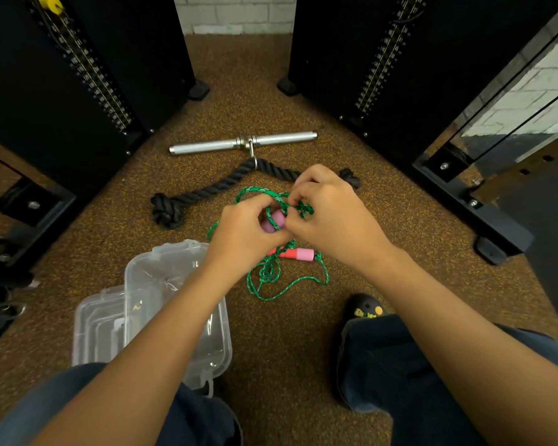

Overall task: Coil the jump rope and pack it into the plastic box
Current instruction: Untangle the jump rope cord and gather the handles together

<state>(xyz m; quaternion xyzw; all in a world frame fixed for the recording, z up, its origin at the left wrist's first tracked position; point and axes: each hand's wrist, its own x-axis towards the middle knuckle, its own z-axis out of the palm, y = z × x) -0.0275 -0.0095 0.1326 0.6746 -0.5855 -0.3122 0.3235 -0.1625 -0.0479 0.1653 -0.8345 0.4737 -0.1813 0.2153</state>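
A green braided jump rope [287,284] lies partly tangled on the speckled floor, with loops raised between my hands. My left hand [242,230] grips one pink handle [276,220] and some cord. My right hand [329,207] pinches the green cord just right of that handle. The second handle [298,254], pink and red, lies on the floor below my hands. A clear plastic box [149,284] stands open at lower left, partly hidden by my left forearm. Its clear lid [94,323] rests beside it on the left.
A black knotted rope attachment [207,191] and a steel bar [242,143] lie just beyond my hands. Black weight-stack towers [78,75] [384,59] flank the floor on both sides. My knees and a black shoe [364,309] are at the bottom.
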